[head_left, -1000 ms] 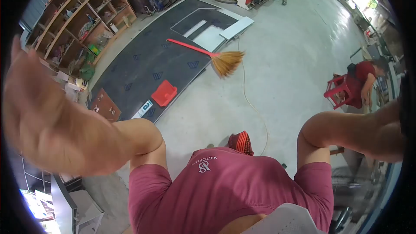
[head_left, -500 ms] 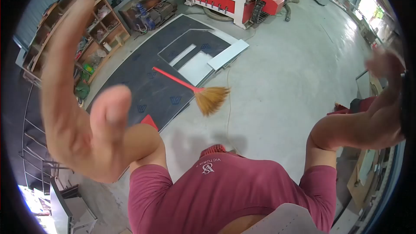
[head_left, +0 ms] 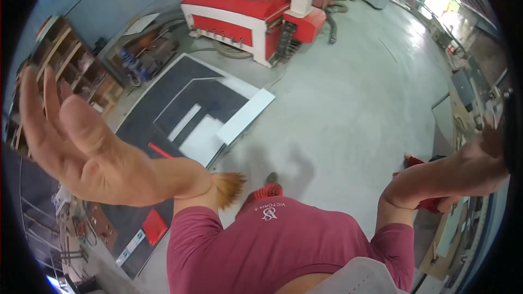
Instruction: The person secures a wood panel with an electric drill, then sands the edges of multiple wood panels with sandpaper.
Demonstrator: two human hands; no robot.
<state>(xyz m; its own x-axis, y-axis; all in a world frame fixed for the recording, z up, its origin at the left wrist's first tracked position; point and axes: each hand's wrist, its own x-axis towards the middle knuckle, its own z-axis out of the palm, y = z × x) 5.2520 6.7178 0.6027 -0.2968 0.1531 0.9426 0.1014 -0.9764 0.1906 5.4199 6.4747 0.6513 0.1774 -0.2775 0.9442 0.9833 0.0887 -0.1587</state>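
My left hand (head_left: 71, 141) is raised close to the camera at the left, palm showing and fingers spread, holding nothing. My right arm reaches out to the right; my right hand (head_left: 493, 141) sits at the dark edge of the view and its fingers are hard to make out. Below is my red shirt (head_left: 283, 239). On the floor behind my left forearm lies a broom (head_left: 229, 185) with a red handle and straw bristles, partly hidden by the arm.
A dark sheet (head_left: 201, 98) with white panels (head_left: 245, 114) lies on the concrete floor. A red machine (head_left: 245, 11) stands at the back. Wooden shelving (head_left: 71, 60) is at left, a red dustpan (head_left: 154, 226) low left, benches (head_left: 463, 103) along the right.
The view has tilted up toward the machine. My left hand dropped and turned palm-up at the left. My right hand sank lower at the right edge.
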